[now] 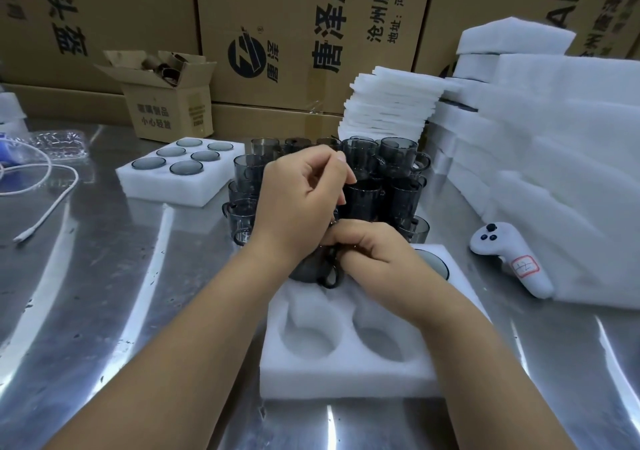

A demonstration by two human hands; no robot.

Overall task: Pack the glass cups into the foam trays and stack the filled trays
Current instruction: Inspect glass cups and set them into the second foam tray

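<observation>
A white foam tray [346,373] lies in front of me on the metal table, its two near holes empty. One glass cup [434,264] sits in its far right hole. My right hand [377,252] curls round a dark glass cup [308,267] at the tray's far left hole, with the cup's handle showing below the fingers. My left hand [301,200] hovers just above with curled fingers, against a cluster of several loose grey cups [398,158]; whether it holds one is hidden. A filled tray [138,179] with several cups rests at the left.
Stacks of foam trays [391,103] and foam sheets [554,172] stand at the right, with a white controller [512,262] beside them. An open cardboard box [166,103], a white cable [45,214] and clear plastic packaging [59,144] lie at the left. Big cartons form the back wall.
</observation>
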